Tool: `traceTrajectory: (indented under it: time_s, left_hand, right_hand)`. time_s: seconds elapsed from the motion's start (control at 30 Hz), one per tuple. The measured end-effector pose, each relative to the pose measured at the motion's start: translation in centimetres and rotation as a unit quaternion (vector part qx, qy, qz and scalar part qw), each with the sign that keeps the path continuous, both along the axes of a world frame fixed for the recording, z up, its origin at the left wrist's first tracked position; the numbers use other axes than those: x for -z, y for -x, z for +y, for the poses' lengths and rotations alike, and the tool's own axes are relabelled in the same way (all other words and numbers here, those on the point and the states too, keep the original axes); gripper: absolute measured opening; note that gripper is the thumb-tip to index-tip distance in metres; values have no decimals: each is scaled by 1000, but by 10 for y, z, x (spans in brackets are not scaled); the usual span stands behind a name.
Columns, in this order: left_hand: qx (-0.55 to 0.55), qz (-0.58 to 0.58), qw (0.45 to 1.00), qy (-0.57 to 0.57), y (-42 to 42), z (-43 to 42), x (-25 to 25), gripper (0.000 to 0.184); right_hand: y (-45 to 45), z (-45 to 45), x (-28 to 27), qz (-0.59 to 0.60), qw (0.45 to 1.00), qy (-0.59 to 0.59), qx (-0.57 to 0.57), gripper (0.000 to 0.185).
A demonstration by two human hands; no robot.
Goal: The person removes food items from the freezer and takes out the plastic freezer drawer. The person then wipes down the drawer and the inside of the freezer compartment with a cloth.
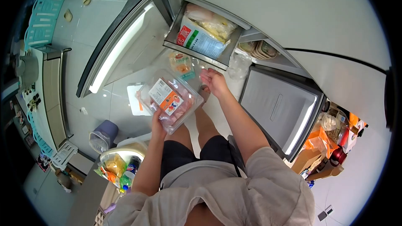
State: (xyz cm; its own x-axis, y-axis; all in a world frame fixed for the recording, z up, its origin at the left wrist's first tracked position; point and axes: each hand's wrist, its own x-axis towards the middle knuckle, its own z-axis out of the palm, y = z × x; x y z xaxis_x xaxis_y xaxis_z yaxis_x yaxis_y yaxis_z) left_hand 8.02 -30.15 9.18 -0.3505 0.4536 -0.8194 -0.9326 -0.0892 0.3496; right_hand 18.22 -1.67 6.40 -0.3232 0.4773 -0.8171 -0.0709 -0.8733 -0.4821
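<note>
A clear plastic tray of pink raw meat (189, 99), with a white and orange label, is in my left hand (156, 122). The thumb lies along its near edge, and the tray hides the other fingers. My right hand (215, 83) is empty, its fingers loosely bent and apart, just below the front of a pulled-out freezer drawer (194, 54). Inside the drawer lie a white printed bag (203, 42) with red and green areas and other pale packages. A clear food package (181, 64) with orange contents lies below the drawer, left of my right hand.
The left fridge door (121, 50) and right fridge door (278, 106) stand open on either side. A crumpled clear bag (239, 66) is beside the drawer. On the floor lie a white board (137, 102) and a bin (104, 133). Bags and boxes (322, 142) crowd the far right.
</note>
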Motion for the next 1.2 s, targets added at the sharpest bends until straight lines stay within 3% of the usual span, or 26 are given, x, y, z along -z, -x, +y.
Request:
traceTrajectory:
  time_s: [0.07, 0.17, 0.27, 0.37, 0.5, 0.6, 0.7, 0.83, 0.93, 1.07, 1.1, 1.2]
  left_hand:
    - [-8, -4, 1000, -10, 6, 4, 24, 50]
    - [-29, -2, 999, -25, 16, 16, 50, 48]
    - [-26, -60, 998, -19, 31, 20, 61, 49]
    - [-7, -55, 998, -15, 49, 26, 58, 50]
    - [-3, -45, 998, -44, 68, 33, 64, 43]
    - [8, -49, 997, -51, 74, 34, 104, 44]
    - [3, -15, 999, -35, 75, 43, 154, 46]
    - [155, 61, 986, -16, 89, 77, 210, 50]
    - [378, 64, 923, 8, 110, 111, 265, 43]
    - [577, 183, 795, 24, 123, 149, 372, 53]
    - [596, 194, 779, -2, 127, 165, 378, 74]
    - [726, 255, 637, 47, 135, 203, 414, 94]
  right_hand:
    - [10, 7, 21, 53, 995, 41, 72, 19]
    - [29, 27, 3, 99, 973, 146, 151, 26]
    - [31, 33, -2, 145, 972, 118, 144, 28]
    - [33, 59, -10, 197, 967, -58, 149, 35]
    - [51, 122, 13, 244, 957, -19, 154, 26]
    - [59, 164, 44, 305, 927, -77, 204, 26]
    - [75, 162, 39, 268, 937, -173, 144, 30]
    - [39, 141, 102, 153, 972, -112, 142, 36]
    - [31, 139, 169, 91, 986, -84, 114, 36]
    - [73, 164, 235, 37, 977, -84, 194, 23]
    - [83, 173, 251, 17, 972, -98, 214, 20]
    - [97, 181, 271, 18, 948, -95, 302, 16]
